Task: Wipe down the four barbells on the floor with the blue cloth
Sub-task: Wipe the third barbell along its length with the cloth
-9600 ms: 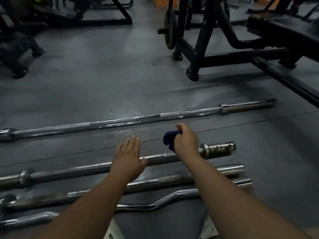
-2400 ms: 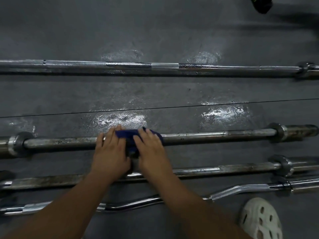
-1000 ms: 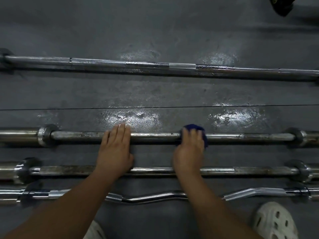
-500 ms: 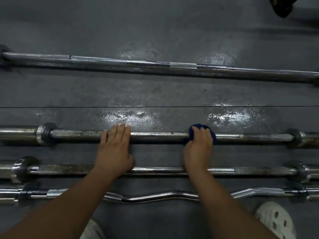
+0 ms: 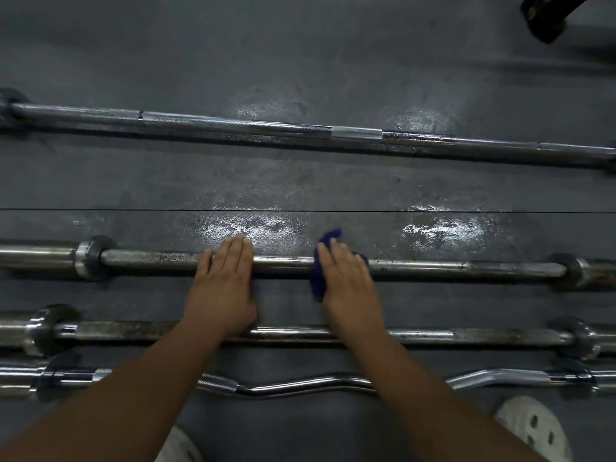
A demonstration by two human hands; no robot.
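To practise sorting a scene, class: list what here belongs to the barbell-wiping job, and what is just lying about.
Belongs to the job:
blue cloth
right hand, pressing it on the second barbell
left hand, resting on that bar
far barbell
third barbell
curl bar

Just there:
white shoe
black machine foot

Person, head view. Left forearm and right forearm: bare along their whole visible length, as are the left hand and right hand. Right shoe: white moulded clog with a rounded toe and dark oval vent holes in the upper. Left shoe: the same white, only a small part showing beside the left forearm, detail indistinct.
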